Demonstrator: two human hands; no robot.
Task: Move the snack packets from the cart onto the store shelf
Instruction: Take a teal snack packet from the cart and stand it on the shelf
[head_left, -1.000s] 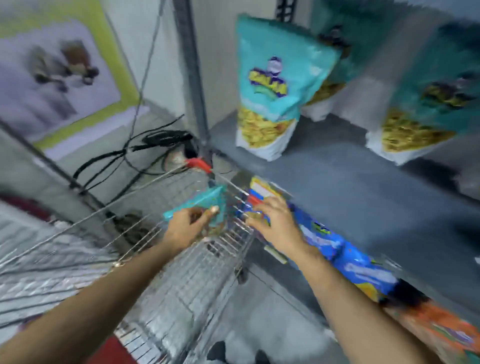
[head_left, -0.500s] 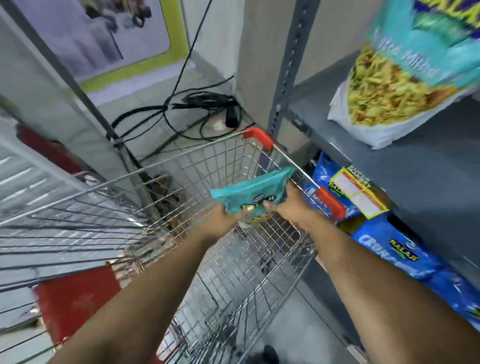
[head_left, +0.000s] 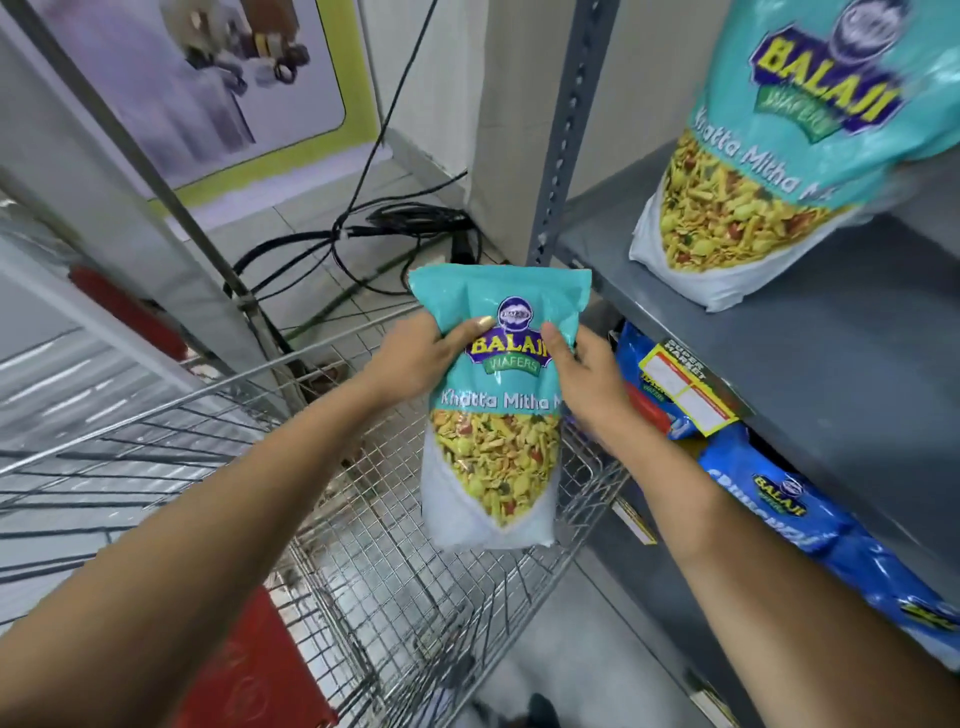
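A teal snack packet (head_left: 496, 415) with yellow mix showing in its lower half hangs upright above the wire cart (head_left: 395, 582). My left hand (head_left: 421, 358) grips its left edge and my right hand (head_left: 582, 379) grips its right edge, thumbs on the printed front. The cart's basket below looks bare of packets where I can see it. To the right is the grey store shelf (head_left: 841, 364), where a matching teal packet (head_left: 779, 156) stands upright.
Blue snack packets (head_left: 810, 530) lie on the shelf level below, behind a yellow price tag (head_left: 685, 387). The shelf's perforated upright post (head_left: 566, 130) stands just beyond the held packet. Black cables (head_left: 395, 228) lie on the floor by the wall. A second cart (head_left: 78, 415) sits at left.
Both hands have lifted the teal packet out of the cart and turned it from lying flat to upright, facing me. The view has tilted down and closer to the shelf.
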